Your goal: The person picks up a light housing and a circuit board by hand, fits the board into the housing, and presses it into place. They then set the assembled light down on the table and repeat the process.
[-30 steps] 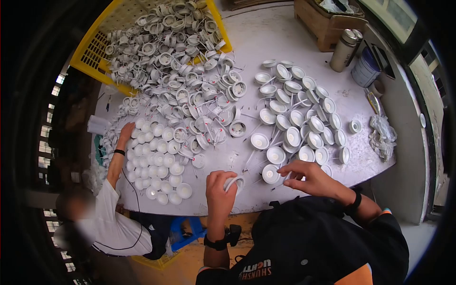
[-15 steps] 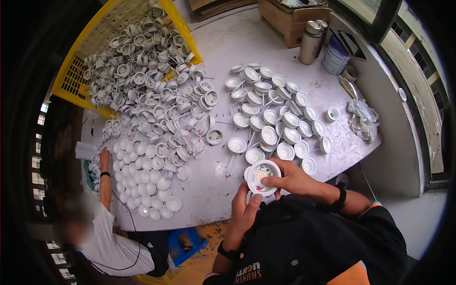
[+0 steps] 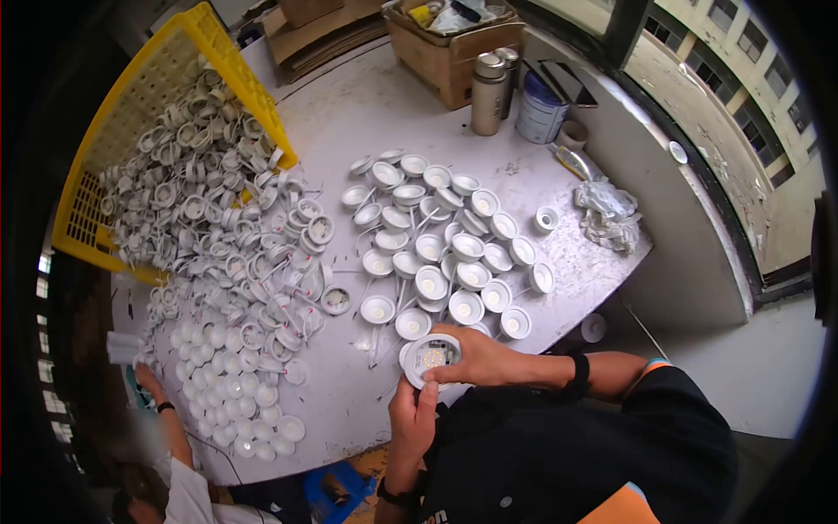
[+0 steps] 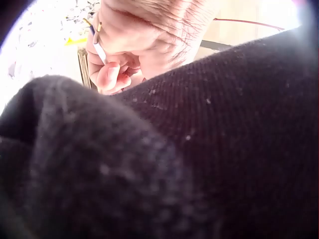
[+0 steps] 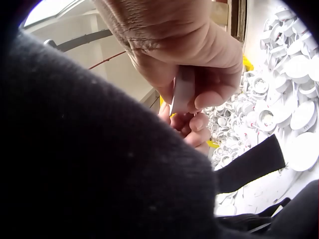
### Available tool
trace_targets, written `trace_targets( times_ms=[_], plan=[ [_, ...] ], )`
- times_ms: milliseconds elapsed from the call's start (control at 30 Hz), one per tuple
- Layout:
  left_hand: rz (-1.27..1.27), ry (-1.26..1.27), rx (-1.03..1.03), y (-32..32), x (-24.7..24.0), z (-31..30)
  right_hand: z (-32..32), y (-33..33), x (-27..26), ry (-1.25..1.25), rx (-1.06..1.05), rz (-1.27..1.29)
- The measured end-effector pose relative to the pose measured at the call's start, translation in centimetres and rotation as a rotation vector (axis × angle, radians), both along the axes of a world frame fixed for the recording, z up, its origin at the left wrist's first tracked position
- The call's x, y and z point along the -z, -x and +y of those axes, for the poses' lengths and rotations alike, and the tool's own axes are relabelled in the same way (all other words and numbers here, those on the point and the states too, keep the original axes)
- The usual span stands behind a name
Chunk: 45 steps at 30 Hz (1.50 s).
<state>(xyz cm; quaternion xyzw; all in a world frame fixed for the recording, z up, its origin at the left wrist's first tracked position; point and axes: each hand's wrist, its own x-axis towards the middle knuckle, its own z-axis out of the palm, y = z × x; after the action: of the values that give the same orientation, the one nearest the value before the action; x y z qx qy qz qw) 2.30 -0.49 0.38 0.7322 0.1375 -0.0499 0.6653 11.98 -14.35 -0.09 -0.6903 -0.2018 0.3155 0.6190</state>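
Note:
I hold one round white downlight [image 3: 428, 356] over the table's near edge, its open side with the LED board facing up. My right hand [image 3: 476, 360] grips its right rim; in the right wrist view the white rim [image 5: 183, 89] sits between thumb and curled fingers. My left hand [image 3: 414, 417] holds it from below, thumb against the lower rim. Seen from the left wrist, its fingers [image 4: 110, 74] curl round a thin blue-and-white wire [image 4: 98, 48]. Dark sleeves hide most of both wrist views.
A yellow crate [image 3: 179, 52] spills a heap of white housings [image 3: 218, 236] over the left of the table. Finished lights [image 3: 436, 236] cluster at the centre right, white discs [image 3: 236, 375] at the near left. A cardboard box [image 3: 441, 52], flask [image 3: 487, 83], can [image 3: 541, 109] and plastic bag [image 3: 607, 214] stand behind. Another person's hand [image 3: 147, 381] reaches in at the lower left.
My right hand left the lights on the table and joined my left hand on the downlight. Both drew it back toward my body and turned its open side up.

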Motion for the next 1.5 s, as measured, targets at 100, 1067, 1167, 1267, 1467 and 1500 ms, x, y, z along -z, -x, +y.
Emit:
trace_targets(
  times_ms=[100, 1067, 1167, 1267, 1467, 1500],
  plan=[
    [-0.001, 0.104, 0.007, -0.8, 0.4, -0.3, -2.3, -1.6, 0.6, 0.007, -0.046, 0.191],
    [0.119, 0.28, -0.174, -2.5, 2.6, -0.3, -19.6, -15.6, 12.1, 0.742, 0.741, -0.574],
    [0.109, 0.232, -0.138, -2.5, 1.7, -0.8, -14.4, -12.6, 5.1, 0.46, 0.547, -0.622],
    [-0.018, 0.191, -0.106, -2.6, 1.6, -1.1, -9.3, -7.9, -0.7, 0.307, 0.188, -0.767],
    [-0.037, 0.136, -0.084, -1.5, 1.3, -1.0, -3.8, -3.2, -3.2, 0.171, -0.142, -0.885],
    [-0.037, 0.154, -0.101, -1.4, 1.2, -1.1, -3.4, -2.7, -3.0, 0.17, -0.145, -0.89]
  ],
)
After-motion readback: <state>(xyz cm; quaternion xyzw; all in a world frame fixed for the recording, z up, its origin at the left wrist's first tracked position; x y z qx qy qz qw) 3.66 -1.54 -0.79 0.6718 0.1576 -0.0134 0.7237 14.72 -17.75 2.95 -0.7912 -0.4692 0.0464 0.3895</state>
